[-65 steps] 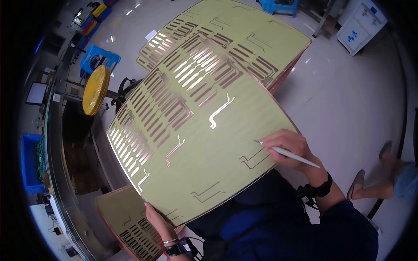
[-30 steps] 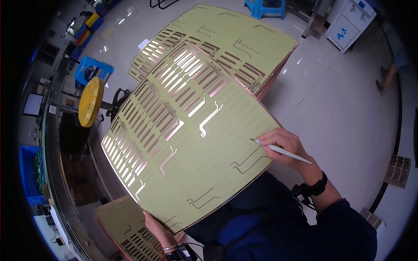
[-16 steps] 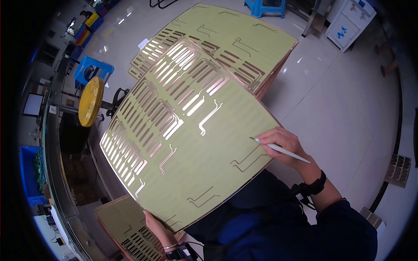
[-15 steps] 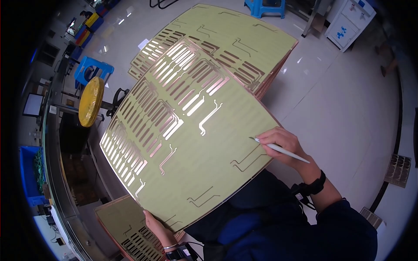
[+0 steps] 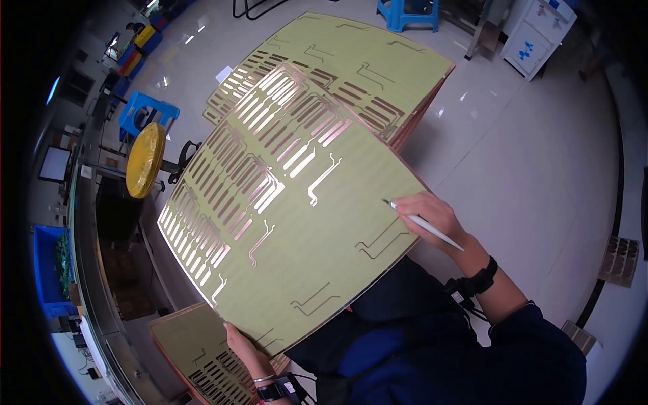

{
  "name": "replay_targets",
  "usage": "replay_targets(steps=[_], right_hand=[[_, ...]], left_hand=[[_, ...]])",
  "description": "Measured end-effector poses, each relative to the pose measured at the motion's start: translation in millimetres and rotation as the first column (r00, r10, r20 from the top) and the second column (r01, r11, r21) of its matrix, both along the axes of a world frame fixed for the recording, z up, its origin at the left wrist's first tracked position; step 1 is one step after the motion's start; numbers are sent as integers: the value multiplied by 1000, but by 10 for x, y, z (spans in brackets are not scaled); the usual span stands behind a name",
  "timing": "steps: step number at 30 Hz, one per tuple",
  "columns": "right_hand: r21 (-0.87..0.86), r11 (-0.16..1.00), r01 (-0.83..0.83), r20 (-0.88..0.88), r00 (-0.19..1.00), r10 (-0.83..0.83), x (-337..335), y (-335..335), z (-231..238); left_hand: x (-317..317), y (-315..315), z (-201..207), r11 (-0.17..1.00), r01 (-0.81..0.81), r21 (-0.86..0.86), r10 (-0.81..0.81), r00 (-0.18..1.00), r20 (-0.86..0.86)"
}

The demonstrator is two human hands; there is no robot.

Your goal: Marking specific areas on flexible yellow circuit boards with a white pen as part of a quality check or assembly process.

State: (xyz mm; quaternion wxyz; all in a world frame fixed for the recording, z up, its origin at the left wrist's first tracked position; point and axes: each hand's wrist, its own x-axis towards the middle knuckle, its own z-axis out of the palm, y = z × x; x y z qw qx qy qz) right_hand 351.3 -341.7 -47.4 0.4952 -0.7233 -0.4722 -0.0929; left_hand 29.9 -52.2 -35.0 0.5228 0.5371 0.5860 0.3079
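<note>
Right hand (image 5: 426,214) pinches a slim white tool (image 5: 435,233); left hand (image 5: 244,348), partly hidden underneath, grips the green panel (image 5: 344,236), near left!

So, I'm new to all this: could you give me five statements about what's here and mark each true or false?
1. The left hand holds the pale green panel by its edge. True.
2. The right hand is empty. False: it holds a slim white tool.
3. A stack of similar panels sits beyond the held one. True.
4. The round yellow disc is right of the held panel. False: it is to the left.
5. A blue stool shows at the picture's top edge. True.
</note>
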Motion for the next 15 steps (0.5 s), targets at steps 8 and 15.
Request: replay_targets(steps=[8,15], right_hand=[[4,998,67,-145,987,-66,-12,26,78],[-27,995,91,-167,981,-94,-2,74,87]], left_hand=[[-18,-11,-15,1000,16,12,-16,999,30],[18,-19,-16,999,-7,-35,9,998,64]])
